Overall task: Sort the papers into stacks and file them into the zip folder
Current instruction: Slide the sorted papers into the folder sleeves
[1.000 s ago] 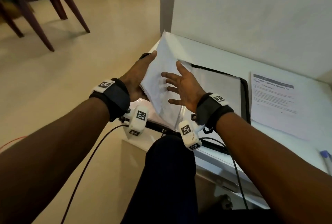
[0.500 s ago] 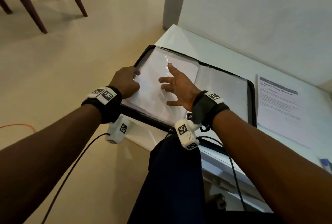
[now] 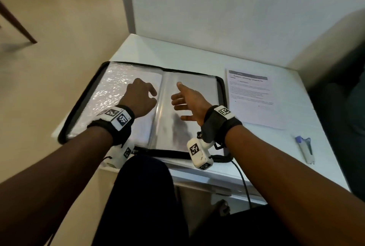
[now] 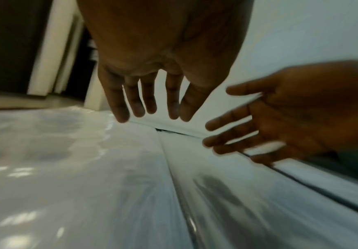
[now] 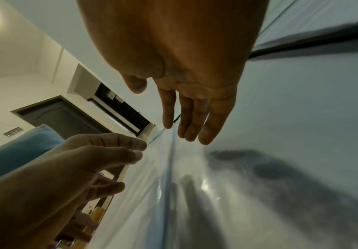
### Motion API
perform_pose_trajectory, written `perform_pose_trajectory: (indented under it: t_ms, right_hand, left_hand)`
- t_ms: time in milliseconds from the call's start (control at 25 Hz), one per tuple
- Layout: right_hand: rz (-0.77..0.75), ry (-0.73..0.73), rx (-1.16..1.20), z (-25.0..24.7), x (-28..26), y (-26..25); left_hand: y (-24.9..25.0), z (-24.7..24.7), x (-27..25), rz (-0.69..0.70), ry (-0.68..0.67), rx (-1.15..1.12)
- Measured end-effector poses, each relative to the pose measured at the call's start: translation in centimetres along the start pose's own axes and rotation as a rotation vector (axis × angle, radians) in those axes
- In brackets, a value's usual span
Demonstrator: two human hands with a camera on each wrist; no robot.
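Note:
The black zip folder (image 3: 80,105) lies open on the white table (image 3: 197,54). Its left sleeve (image 3: 110,91) is glossy and has white paper inside; the right sleeve (image 3: 204,85) looks clear. My left hand (image 3: 141,95) hovers over the left sleeve beside the spine, fingers relaxed and holding nothing; the left wrist view shows those fingers (image 4: 131,101) hanging straight above the plastic. My right hand (image 3: 187,100) is over the right sleeve, fingers spread, empty (image 5: 190,118). One printed sheet (image 3: 250,97) lies flat on the table, right of the folder.
A white pen with a blue cap (image 3: 305,150) lies near the table's right front edge. A white wall panel (image 3: 217,8) stands behind the table. My knee (image 3: 142,196) is under the front edge. A chair leg (image 3: 17,26) stands on the floor at far left.
One second ago both hands held a sheaf of papers upright over the folder's left side. It then lay flat there under my hands. Both hands have now let go and moved right toward the spine.

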State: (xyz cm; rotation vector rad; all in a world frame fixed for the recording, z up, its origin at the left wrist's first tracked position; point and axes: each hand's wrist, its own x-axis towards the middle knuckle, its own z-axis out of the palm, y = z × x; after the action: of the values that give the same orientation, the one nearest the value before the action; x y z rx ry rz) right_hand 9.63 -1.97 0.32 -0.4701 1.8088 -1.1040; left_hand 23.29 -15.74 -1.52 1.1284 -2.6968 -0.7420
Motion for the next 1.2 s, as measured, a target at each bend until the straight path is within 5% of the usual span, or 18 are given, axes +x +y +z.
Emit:
perform_pose_trajectory:
  t_ms: [240, 400, 520, 840, 1200]
  right_hand:
    - [-0.071, 0.44, -0.255, -14.9, 1.0, 5.8]
    - [0.087, 0.671, -0.572, -25.1, 1.3, 8.3]
    - [0.235, 0.698, -0.602, -30.3, 2.4, 10.0]
    - [0.195, 0.669, -0.458, -33.7, 5.8, 12.1]
    - [0.133, 0.744, -0.448, -34.2, 5.0, 12.2]
  left_hand:
    - [13.0, 7.6, 4.9, 0.281, -0.246, 0.032]
    - [21.5, 13.3, 8.2, 0.274, -0.272, -0.08]
    - [24.5, 16.8, 10.8, 0.186, -0.292, -0.07]
    - [25.4, 21.2, 13.6, 0.072, -0.207, 0.042]
    - [24.6, 22.2, 13.8, 0.243, -0.182, 0.094]
